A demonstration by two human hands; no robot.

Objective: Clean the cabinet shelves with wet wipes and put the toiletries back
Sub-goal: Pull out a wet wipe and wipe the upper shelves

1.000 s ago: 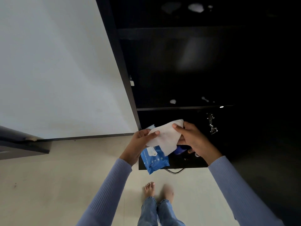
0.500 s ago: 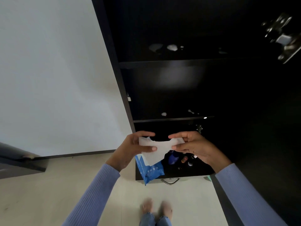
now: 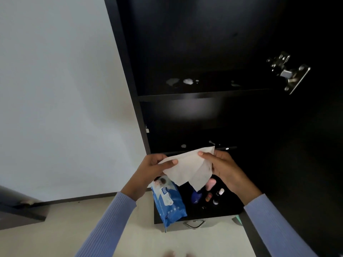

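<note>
- Since the earlier frame, the wet wipe (image 3: 187, 166) has opened wider, spread between both hands.
- Left hand (image 3: 152, 169) and right hand (image 3: 221, 166) each pinch 1 edge, before the cabinet shelves (image 3: 202, 96).
- Wipes pack (image 3: 168, 201) lies below.

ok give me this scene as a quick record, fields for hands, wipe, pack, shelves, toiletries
left hand: pinches the wipe's left edge
right hand: pinches the wipe's right edge
wet wipe: white, spread between both hands, before the cabinet
wipes pack: blue, below the left hand, overhanging the drawer's front
shelves: dark, pale smears on two
toiletries: small bottles standing in the open bottom drawer
</note>
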